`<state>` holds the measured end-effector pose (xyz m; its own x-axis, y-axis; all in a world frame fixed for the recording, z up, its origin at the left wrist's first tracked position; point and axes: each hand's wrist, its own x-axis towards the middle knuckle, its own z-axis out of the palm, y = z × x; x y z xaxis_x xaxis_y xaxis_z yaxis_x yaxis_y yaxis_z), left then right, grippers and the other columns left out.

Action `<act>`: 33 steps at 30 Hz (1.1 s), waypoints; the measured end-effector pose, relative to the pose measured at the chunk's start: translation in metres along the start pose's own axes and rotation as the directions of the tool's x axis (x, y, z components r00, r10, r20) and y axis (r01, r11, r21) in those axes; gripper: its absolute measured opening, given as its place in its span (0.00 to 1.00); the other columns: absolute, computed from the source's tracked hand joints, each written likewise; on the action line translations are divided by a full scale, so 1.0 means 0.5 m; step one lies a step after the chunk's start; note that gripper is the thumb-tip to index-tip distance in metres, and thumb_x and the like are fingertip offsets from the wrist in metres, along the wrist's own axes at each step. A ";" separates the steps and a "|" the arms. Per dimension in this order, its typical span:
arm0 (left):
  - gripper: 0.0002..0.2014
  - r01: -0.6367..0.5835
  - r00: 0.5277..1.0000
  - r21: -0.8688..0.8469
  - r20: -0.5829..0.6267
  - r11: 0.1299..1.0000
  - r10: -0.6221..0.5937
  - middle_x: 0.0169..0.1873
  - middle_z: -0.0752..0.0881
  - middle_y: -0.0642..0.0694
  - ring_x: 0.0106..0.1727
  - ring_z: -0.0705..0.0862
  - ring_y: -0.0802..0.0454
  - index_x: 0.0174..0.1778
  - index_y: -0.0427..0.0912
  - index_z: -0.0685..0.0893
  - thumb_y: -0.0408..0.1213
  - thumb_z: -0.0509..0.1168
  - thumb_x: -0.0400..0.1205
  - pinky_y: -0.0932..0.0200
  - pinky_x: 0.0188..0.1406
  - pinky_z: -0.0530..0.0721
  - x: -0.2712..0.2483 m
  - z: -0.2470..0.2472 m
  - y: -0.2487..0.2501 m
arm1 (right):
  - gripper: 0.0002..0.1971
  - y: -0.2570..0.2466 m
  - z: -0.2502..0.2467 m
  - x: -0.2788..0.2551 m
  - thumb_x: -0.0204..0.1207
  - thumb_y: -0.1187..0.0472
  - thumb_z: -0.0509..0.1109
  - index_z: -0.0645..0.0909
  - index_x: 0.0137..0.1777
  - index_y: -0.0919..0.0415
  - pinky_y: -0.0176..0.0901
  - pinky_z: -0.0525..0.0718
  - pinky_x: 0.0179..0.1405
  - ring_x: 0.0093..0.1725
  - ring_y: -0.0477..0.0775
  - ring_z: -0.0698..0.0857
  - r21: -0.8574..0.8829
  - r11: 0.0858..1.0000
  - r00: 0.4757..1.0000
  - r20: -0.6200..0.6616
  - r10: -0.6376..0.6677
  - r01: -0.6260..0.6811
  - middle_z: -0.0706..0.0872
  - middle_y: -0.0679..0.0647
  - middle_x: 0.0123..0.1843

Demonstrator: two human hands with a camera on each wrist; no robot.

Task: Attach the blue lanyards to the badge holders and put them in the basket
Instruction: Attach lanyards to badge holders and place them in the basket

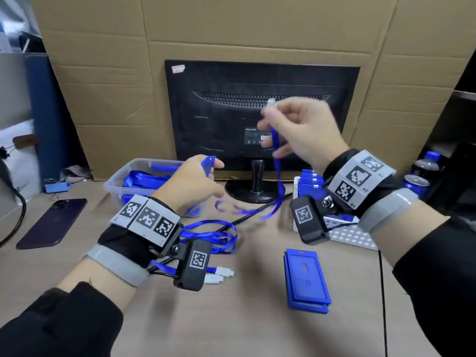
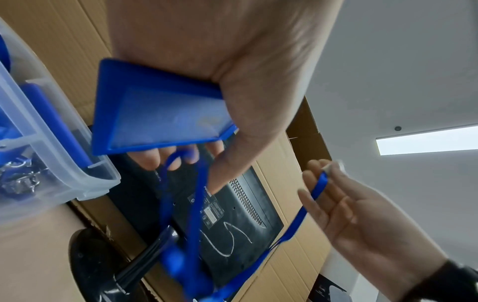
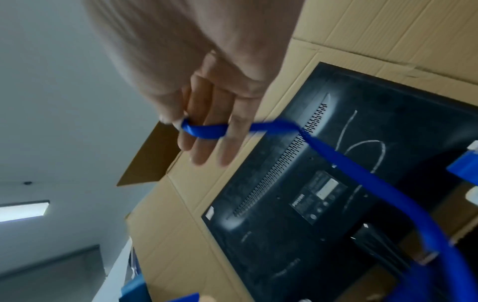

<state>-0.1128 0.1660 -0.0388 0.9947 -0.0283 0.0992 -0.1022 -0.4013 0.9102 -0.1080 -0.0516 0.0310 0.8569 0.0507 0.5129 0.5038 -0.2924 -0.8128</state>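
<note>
A brown desk [image 1: 244, 331] fills the view, with a black monitor [image 1: 261, 112] turned back-side-out at twelve o'clock, seemingly just parked out of the way. At ten o'clock a clear plastic tub [image 1: 121, 181] holds blue straps and holders. At three o'clock stands a white perforated basket [image 1: 350, 235], holding upright blue holders, likely finished ones. A stack of badge holders [image 1: 306, 279] lies flat at five o'clock, within easy reach, and spare lanyards [image 1: 211, 235] loop at the centre. The left hand [image 1: 190, 184] grips one badge holder [image 2: 160, 114] by its edge, slot end up, probably to present the hole. The right hand [image 1: 301, 130], raised higher, pinches a blue lanyard [image 1: 277, 176] just below its white clip; the strap hangs in a loop to the desk, blurred. Clip and holder are apart, not yet joined.
</note>
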 end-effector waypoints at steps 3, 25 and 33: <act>0.17 -0.019 0.998 -0.189 -0.054 0.982 0.009 0.51 0.90 0.41 0.48 0.87 0.47 0.59 0.43 0.87 0.20 0.73 0.79 0.53 0.50 0.89 0.011 0.015 0.006 | 0.10 0.053 0.016 -0.016 0.86 0.53 0.75 0.90 0.54 0.60 0.45 0.90 0.24 0.39 0.57 0.96 -0.141 0.987 0.988 0.119 0.095 -0.078 0.96 0.54 0.45; 0.12 0.004 1.000 -0.243 0.017 0.970 0.000 0.42 0.93 0.35 0.37 0.90 0.52 0.57 0.41 0.89 0.30 0.78 0.79 0.51 0.46 0.93 0.142 0.084 -0.020 | 0.08 0.247 0.052 0.002 0.77 0.59 0.84 0.91 0.53 0.61 0.51 0.95 0.41 0.40 0.53 0.95 0.005 0.962 0.924 0.281 0.259 -0.272 0.95 0.57 0.40; 0.10 0.020 0.999 -0.205 0.043 0.979 -0.011 0.36 0.91 0.39 0.36 0.90 0.51 0.56 0.40 0.89 0.27 0.76 0.80 0.44 0.50 0.93 0.153 0.082 -0.034 | 0.10 0.262 0.035 0.016 0.82 0.66 0.77 0.92 0.62 0.61 0.45 0.94 0.48 0.51 0.58 0.96 0.039 0.953 0.884 0.387 0.263 -0.301 0.96 0.59 0.50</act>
<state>-0.0346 0.1333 -0.0633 0.9954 -0.0631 0.0718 -0.0834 -0.2058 0.9750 -0.0335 -0.0726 -0.0764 0.9319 0.3377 0.1325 0.2265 -0.2566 -0.9396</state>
